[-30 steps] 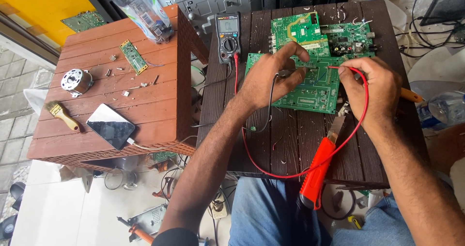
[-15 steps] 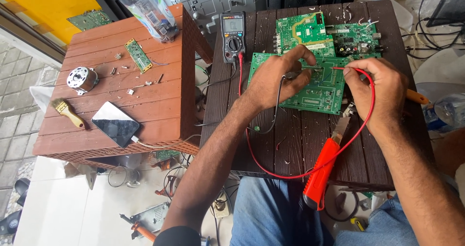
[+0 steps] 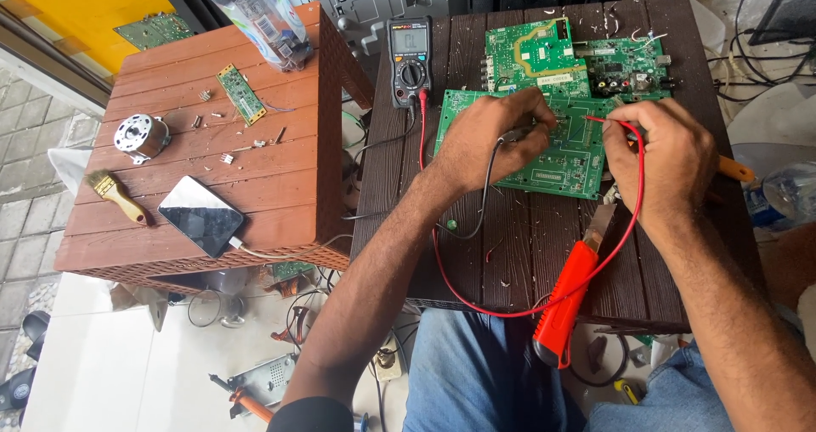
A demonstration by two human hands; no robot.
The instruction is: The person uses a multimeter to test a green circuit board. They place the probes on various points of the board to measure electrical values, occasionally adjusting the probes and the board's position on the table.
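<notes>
Green circuit board (image 3: pixel 544 156) lies on the dark table (image 3: pixel 527 253), just below the meter (image 3: pixel 409 58). The left hand (image 3: pixel 493 139) pinches the black probe (image 3: pixel 516 132) on it; the right hand (image 3: pixel 659 156) pinches the red probe (image 3: pixel 605 122). Compared with before, both hands sit slightly lower.

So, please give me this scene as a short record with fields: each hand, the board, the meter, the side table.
left hand: holds black probe on green circuit board
right hand: holds red probe on same board
multimeter: dark table, behind board, leads plugged in
orange tool: front edge of dark table
side table: phone, brush, small motor, bottle
</notes>
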